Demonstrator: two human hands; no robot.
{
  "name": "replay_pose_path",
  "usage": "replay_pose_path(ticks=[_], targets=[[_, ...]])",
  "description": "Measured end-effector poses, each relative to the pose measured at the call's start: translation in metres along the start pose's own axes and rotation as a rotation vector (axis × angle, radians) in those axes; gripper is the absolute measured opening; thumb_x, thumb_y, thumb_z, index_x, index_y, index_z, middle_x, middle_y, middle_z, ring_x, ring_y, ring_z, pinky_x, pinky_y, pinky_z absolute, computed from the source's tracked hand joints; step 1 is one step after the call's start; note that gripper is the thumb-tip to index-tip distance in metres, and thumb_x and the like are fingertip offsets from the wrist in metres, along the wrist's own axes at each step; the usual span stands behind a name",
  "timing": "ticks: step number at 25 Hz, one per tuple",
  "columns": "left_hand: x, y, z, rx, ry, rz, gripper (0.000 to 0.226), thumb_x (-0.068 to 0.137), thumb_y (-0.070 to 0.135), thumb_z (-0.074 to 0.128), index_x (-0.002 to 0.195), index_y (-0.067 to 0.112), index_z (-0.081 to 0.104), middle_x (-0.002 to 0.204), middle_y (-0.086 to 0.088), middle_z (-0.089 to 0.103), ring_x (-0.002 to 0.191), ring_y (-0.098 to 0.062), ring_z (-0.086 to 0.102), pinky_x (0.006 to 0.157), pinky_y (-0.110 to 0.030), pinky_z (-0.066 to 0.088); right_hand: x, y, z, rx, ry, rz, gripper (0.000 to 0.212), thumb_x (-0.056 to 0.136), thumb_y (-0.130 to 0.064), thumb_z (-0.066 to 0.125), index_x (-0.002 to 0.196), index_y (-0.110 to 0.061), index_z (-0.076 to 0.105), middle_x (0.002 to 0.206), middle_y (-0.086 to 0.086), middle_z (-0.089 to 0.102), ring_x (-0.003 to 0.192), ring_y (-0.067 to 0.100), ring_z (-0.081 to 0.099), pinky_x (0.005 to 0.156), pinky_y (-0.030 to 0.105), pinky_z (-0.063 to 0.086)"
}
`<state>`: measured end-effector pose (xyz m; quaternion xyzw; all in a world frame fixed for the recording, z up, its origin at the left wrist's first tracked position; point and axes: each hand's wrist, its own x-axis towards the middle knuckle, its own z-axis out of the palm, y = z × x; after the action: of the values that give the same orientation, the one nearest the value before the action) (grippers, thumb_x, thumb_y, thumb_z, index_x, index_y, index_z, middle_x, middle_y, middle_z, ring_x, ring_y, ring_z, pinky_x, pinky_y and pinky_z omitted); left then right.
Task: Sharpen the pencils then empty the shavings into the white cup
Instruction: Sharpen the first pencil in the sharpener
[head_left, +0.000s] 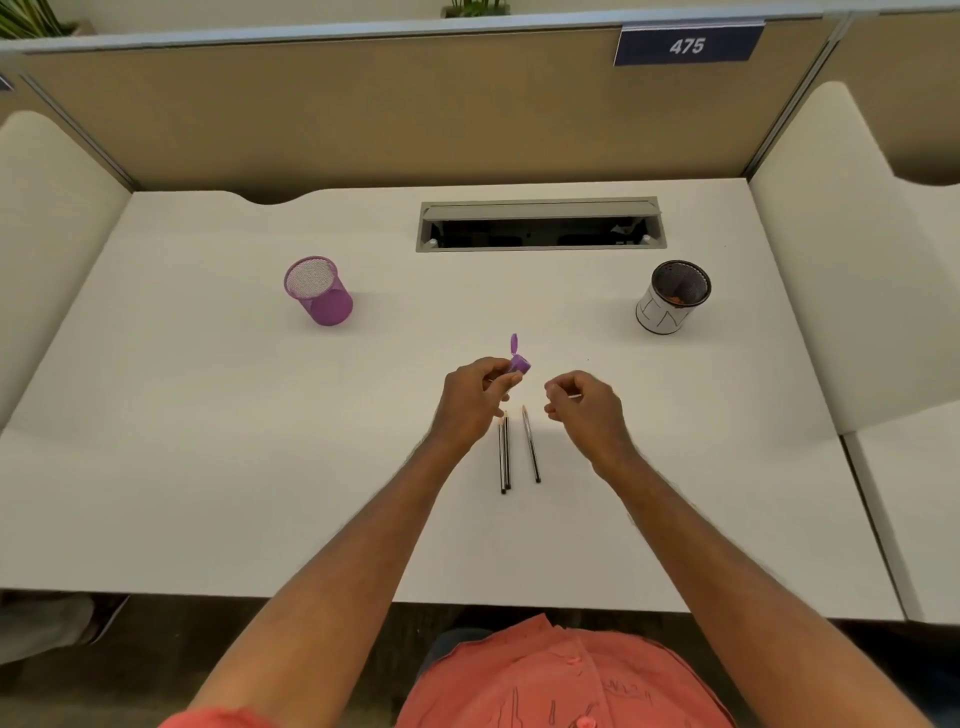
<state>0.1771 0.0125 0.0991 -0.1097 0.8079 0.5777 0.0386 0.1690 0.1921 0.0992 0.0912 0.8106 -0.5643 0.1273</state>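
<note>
My left hand (475, 397) holds a small purple sharpener (519, 362) above the desk, its hinged lid flipped up and open. My right hand (584, 408) hovers just to the right of it with fingers curled, holding nothing that I can see. Three dark pencils lie on the white desk below my hands: a pair side by side (504, 452) and a single one (531, 444) to their right, tips pointing away from me. The white cup (667, 306) stands at the back right, with a dark mesh inside and brownish shavings at the bottom.
A purple mesh pencil cup (319, 292) stands at the back left. A grey cable slot (540, 224) is set into the desk (208, 467) near the beige partition. White side panels flank the desk on both sides.
</note>
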Motion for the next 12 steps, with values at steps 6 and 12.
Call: replay_pose_path(ticks=[6,12], targets=[[0.013,-0.024,-0.027,-0.023,-0.084,-0.042,0.017,0.091,0.028,0.073,0.108,0.024,0.072,0.095,0.004,0.075,0.086,-0.008,0.074,0.062,-0.028,0.063,-0.012,0.054,0.038,-0.439,-0.066,0.011,0.005,0.093,-0.021,0.068,0.095,-0.017,0.066,0.095,-0.004,0.069,0.086,0.018,0.066,0.077,0.034,0.055],[0.016,-0.047,-0.036,0.047,-0.14,0.007,0.016,0.086,0.025,0.074,0.101,0.026,0.067,0.095,0.01,0.075,0.087,-0.001,0.071,0.078,-0.022,0.059,-0.013,0.066,0.057,-0.647,0.028,0.036,0.009,0.093,-0.023,0.065,0.099,-0.017,0.061,0.098,-0.001,0.063,0.089,0.023,0.061,0.073,0.036,0.049]])
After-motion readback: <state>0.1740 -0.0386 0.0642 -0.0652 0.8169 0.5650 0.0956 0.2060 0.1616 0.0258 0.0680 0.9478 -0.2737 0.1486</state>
